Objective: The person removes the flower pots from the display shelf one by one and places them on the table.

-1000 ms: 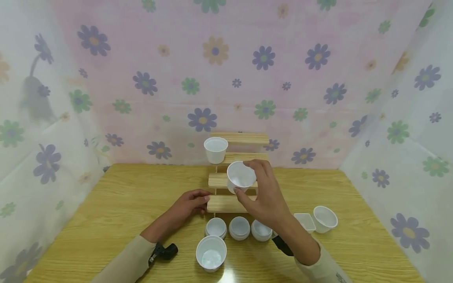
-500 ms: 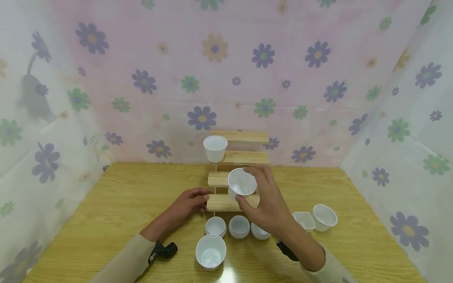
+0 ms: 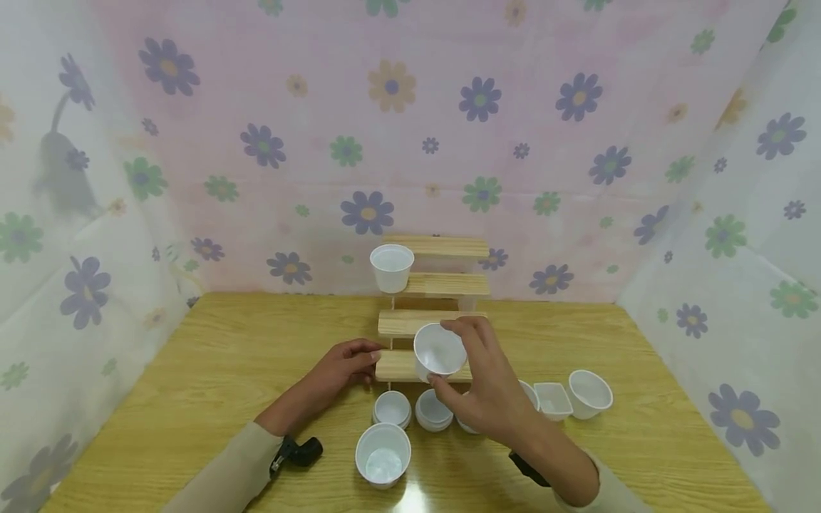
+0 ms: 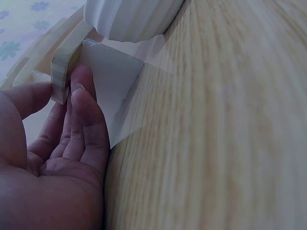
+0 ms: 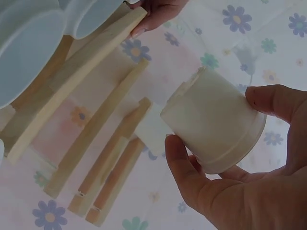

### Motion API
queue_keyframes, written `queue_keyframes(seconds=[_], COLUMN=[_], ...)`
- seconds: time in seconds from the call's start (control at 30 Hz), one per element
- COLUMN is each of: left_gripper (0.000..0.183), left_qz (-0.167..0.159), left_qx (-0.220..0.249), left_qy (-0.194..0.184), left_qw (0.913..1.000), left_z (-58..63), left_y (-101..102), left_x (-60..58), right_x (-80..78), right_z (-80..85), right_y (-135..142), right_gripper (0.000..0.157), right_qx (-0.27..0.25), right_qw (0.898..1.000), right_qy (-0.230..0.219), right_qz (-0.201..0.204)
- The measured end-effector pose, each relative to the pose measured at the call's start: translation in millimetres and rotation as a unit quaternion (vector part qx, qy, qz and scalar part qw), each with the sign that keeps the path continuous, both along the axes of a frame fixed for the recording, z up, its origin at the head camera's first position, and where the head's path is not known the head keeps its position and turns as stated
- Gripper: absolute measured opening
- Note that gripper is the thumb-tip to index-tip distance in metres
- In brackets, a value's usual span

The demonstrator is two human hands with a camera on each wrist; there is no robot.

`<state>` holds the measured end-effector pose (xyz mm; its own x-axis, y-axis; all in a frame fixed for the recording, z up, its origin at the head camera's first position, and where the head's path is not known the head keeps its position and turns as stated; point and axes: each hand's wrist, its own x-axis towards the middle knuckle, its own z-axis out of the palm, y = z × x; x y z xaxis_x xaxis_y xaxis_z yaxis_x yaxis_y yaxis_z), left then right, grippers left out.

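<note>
My right hand (image 3: 490, 388) grips a small white plant pot (image 3: 441, 347) by its side, between thumb and fingers. The pot is held in the air, its open mouth facing the head camera, in front of the lowest board of a wooden stepped shelf (image 3: 400, 324). In the right wrist view the pot's outer wall (image 5: 211, 120) shows. My left hand (image 3: 340, 367) is at the left end of that lowest board. The left wrist view shows its thumb and fingers pinching the board's end (image 4: 62, 69). Another white pot (image 3: 392, 271) stands at the left of the second board from the top.
Before the shelf sit three white pots in a row (image 3: 391, 410), the right one partly hidden by my right arm. A larger pot (image 3: 383, 456) stands nearer. To the right are a square pot (image 3: 552, 400), a round pot (image 3: 589, 394) and one partly hidden (image 3: 529, 394).
My right hand has lowered the pot from in front of the second-lowest board to in front of the lowest one. The left hand has stayed at the board's end.
</note>
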<state>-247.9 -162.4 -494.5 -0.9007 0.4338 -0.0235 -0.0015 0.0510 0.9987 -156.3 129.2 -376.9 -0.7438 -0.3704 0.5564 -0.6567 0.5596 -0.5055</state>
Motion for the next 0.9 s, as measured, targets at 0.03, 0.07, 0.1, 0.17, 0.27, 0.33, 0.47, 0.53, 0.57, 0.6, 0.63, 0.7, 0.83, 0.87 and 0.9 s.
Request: queue_keyframes(seconds=[0.03,0.07,0.1,0.17,0.27,0.33,0.47,0.53,0.57,0.6,0.63,0.7,0.83,0.87,0.9], left_gripper=[0.039,0.039,0.039,0.039,0.040,0.040,0.040,0.039,0.039,0.039,0.039,0.040,0.040,0.040,0.040], left_qz=[0.001,0.003,0.004,0.004,0.001,0.001,-0.001,-0.002,-0.002,-0.002,-0.002,-0.002,-0.002,-0.001,-0.001], left_qx=[-0.001,-0.002,-0.003,-0.004,-0.004,-0.003,0.000,-0.001,-0.002,-0.002,-0.003,-0.004,-0.004,-0.004,-0.003], left_qy=[0.000,-0.001,-0.002,-0.003,-0.002,-0.001,0.004,0.005,0.005,0.003,0.002,0.000,0.000,0.000,0.000], left_qw=[1.0000,1.0000,1.0000,1.0000,1.0000,1.0000,1.0000,1.0000,1.0000,1.0000,1.0000,1.0000,1.0000,1.0000,1.0000], left_z=[-0.3,-0.6,-1.0,-1.2,-0.9,-0.2,1.3,1.5,1.5,1.5,1.3,1.3,2.1,2.5,2.9], left_y=[-0.1,-0.1,-0.1,0.0,0.2,0.2,-0.3,-0.9,-1.3,-1.4,-1.5,-1.6,-0.5,-0.4,-0.1], left_x=[0.3,0.8,1.2,1.9,2.1,1.5,0.0,-0.3,-0.3,-0.3,-0.1,0.3,0.7,0.7,0.6], right_x=[1.2,2.4,3.6,5.6,7.4,8.1,9.5,11.0,11.9,13.0,14.1,15.9,18.8,19.4,20.1], right_z=[-0.9,-2.0,-2.9,-4.2,-5.5,-6.2,-7.8,-8.7,-9.2,-9.6,-10.1,-11.5,-14.1,-14.8,-15.3], right_y=[0.1,0.3,0.6,1.2,2.2,2.9,4.3,4.9,5.2,5.7,6.1,7.0,9.4,10.1,10.7], right_gripper=[0.069,0.069,0.070,0.071,0.072,0.073,0.072,0.072,0.072,0.073,0.074,0.076,0.081,0.081,0.081], right_qx=[0.003,0.006,0.009,0.013,0.016,0.017,0.018,0.015,0.014,0.013,0.014,0.013,0.017,0.019,0.022], right_qw=[1.000,1.000,1.000,1.000,1.000,1.000,1.000,1.000,1.000,1.000,1.000,1.000,0.999,0.999,0.999], right_qy=[-0.004,-0.008,-0.011,-0.018,-0.020,-0.017,-0.016,-0.018,-0.019,-0.021,-0.022,-0.023,-0.030,-0.031,-0.032], right_qz=[0.000,-0.001,-0.002,-0.004,-0.007,-0.005,0.001,0.007,0.010,0.012,0.013,0.015,0.016,0.017,0.016])
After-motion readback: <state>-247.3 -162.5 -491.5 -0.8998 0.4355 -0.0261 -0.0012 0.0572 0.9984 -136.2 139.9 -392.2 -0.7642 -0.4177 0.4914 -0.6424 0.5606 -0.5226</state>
